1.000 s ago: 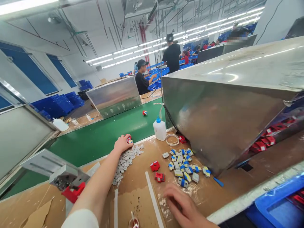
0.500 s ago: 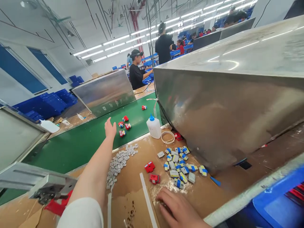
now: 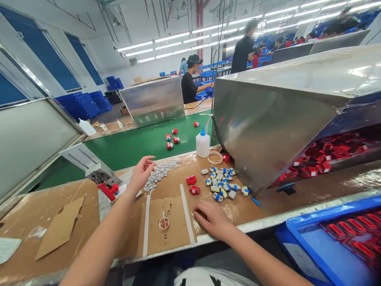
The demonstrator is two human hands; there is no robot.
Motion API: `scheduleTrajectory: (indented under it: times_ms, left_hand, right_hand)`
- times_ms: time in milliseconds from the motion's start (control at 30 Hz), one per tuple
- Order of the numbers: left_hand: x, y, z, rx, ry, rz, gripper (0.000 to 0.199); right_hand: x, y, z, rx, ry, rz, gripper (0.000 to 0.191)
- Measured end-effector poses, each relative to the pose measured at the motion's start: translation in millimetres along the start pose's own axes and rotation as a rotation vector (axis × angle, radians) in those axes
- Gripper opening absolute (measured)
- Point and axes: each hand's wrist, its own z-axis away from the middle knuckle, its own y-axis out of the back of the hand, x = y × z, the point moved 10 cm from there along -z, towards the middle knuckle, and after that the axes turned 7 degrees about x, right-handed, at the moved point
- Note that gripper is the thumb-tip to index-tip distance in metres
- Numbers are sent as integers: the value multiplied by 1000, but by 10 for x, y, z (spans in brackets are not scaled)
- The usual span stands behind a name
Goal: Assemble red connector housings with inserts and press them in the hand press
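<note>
My left hand (image 3: pixel 143 174) hovers by the pile of small grey flat pieces (image 3: pixel 160 174), its fingers loosely stretched out and nothing visible in them. My right hand (image 3: pixel 212 217) rests on the cardboard-covered table, just right of a white strip (image 3: pixel 187 212). Its fingers are bent a little, with a gap between thumb and fingers, and no object shows there. Beyond it lie two red toy-car-like parts (image 3: pixel 193 185). A heap of grey blocks with blue and yellow markings (image 3: pixel 223 182) is to their right.
Several red assembled pieces (image 3: pixel 169 145) sit on the green conveyor belt (image 3: pixel 133 145). Near its edge stands a blue-capped white bottle (image 3: pixel 203 145). A small cup (image 3: pixel 164 223) stands on the cardboard. A metal press (image 3: pixel 98 171) is left, a metal hood (image 3: pixel 253 127) right, a blue crate (image 3: pixel 300 234) lower right.
My left hand has drawn back from over the green belt to beside the grey pieces. My right hand stays on the table. The camera view has shifted, showing more of the near table.
</note>
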Motion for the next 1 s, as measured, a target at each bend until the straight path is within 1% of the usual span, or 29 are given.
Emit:
scheduleTrajectory:
  times_ms: [67,100,167,233,300,367,433,500,567,600,667,700,733,767,800,833,867,933,967,1000]
  left_hand:
    - [-83,28,373,-3,6,30,40]
    - [-141,38,512,7,16,53,39]
    - [-256,42,690,42,42,119,37]
    - [-336,18,751,73,59,183,34]
    - [-369,-32,733,87,58,221,29]
    - [-390,-83,681,100,57,247,25]
    - [-428,-130,637,116,71,287,24]
    - [-477,-171,628,134,81,324,25]
    - [-523,-218,658,131,81,317,31]
    - [-545,-252,685,114,83,300,36]
    - [-582,-358,754,30,99,266,45]
    - [-592,-417,792,-24,108,254,47]
    - [-590,-469,827,-73,110,245,49]
    - [-577,-504,855,-108,103,235,52]
    - [-555,-519,870,-124,87,226,56]
    - [-525,-514,874,-122,64,218,62]
    - [-489,-503,870,-114,34,210,66]
    - [-394,-493,859,-116,-54,181,63]
    - [-344,-498,858,-128,-106,150,57]
    - [-298,-511,863,-144,-160,106,52]
  right_hand:
    - [18,-2,1,6,-17,11,15]
    - [24,-5,6,8,-21,13,15]
    - [33,7,15,17,-21,0,15]
    - [33,82,-2,52,-16,-28,16]
    - [25,234,-83,123,-16,-20,17]
    - [1,398,-248,185,-19,65,20]
    - [-11,499,-492,193,-51,213,24]
    - [23,526,-777,148,-120,372,31]
    - [102,473,-1049,45,-201,478,40]
    - [141,417,-1166,-21,-228,497,41]
    - [188,283,-1356,-139,-246,485,33]
    - [187,220,-1431,-175,-235,478,27]
    - [162,162,-1495,-186,-214,449,22]
    - [123,102,-1544,-174,-200,368,20]
    - [71,25,-1573,-159,-196,209,22]
    - [12,-72,-1580,-146,-209,-29,26]
    - [-48,-185,-1566,-139,-240,-325,32]
    - [-146,-427,-1493,-139,-343,-916,47]
    - [-175,-540,-1444,-141,-398,-1119,52]
    - [-185,-634,-1396,-137,-450,-1255,56]
